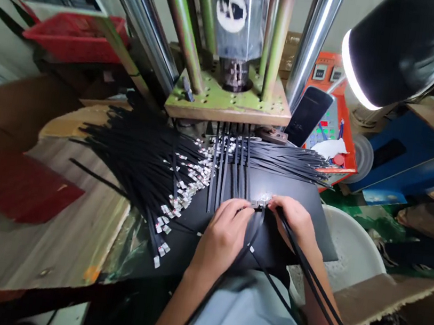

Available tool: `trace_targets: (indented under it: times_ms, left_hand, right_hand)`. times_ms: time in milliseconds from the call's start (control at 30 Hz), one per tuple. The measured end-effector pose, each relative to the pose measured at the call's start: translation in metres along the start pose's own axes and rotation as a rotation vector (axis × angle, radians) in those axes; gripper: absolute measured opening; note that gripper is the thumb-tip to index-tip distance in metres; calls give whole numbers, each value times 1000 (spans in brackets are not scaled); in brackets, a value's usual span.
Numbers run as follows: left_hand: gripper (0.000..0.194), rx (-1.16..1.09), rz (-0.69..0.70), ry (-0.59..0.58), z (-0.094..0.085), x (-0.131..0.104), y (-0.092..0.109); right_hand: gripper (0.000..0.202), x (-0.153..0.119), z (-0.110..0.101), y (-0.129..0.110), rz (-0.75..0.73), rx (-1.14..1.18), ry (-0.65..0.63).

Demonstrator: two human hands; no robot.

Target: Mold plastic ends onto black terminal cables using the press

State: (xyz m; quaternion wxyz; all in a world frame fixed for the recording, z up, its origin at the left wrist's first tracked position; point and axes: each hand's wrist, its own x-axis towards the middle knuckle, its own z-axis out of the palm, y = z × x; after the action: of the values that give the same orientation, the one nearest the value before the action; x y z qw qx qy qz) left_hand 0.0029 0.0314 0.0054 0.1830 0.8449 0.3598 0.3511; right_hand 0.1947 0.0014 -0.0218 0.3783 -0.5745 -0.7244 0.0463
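Observation:
My left hand (224, 229) pinches the left side of a small silvery clip-like piece (258, 204) above the black mat (272, 229). The piece's right side is between the closed fingertips of my right hand (293, 220). Thin black straps (316, 278) pass through or under my right hand and run down past my forearm. Another black strap with a small white end (251, 249) hangs just below my hands. Several black straps (236, 170) reach from under the press plate toward my fingers. The details of the silvery piece are too small to make out.
A large pile of black straps with silvery ends (140, 157) lies left, a second bundle (290, 161) right. The press's green plate (228, 107) stands ahead. Around it are a lit lamp (394, 53), a phone (308, 116), an orange control box (341, 126) and a white tub (364, 231).

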Motion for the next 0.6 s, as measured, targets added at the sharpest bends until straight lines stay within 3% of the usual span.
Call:
trace_targets:
  times_ms: [67,200,267,367,467,600]
  left_hand:
    - [22,-104,-23,-78,-8,-19,4]
    - [39,-49,32,-476,-14,-41,11]
    - [34,3,59,-518,-13,-47,11]
    - [17,12,140,-471,-16,-56,9]
    - [25,61,206,-322,-28,-63,1]
    - [36,188,175,-73,-47,-56,-24]
  right_hand:
    - [16,2,-2,-2,23,11,-35]
    - [20,5,-7,1,14,103,-42]
    - [20,5,-10,5,14,135,6]
    - [16,3,-11,10,30,162,98]
    - [16,-3,-7,11,34,186,144]
    - [15,-9,1,10,29,190,161]
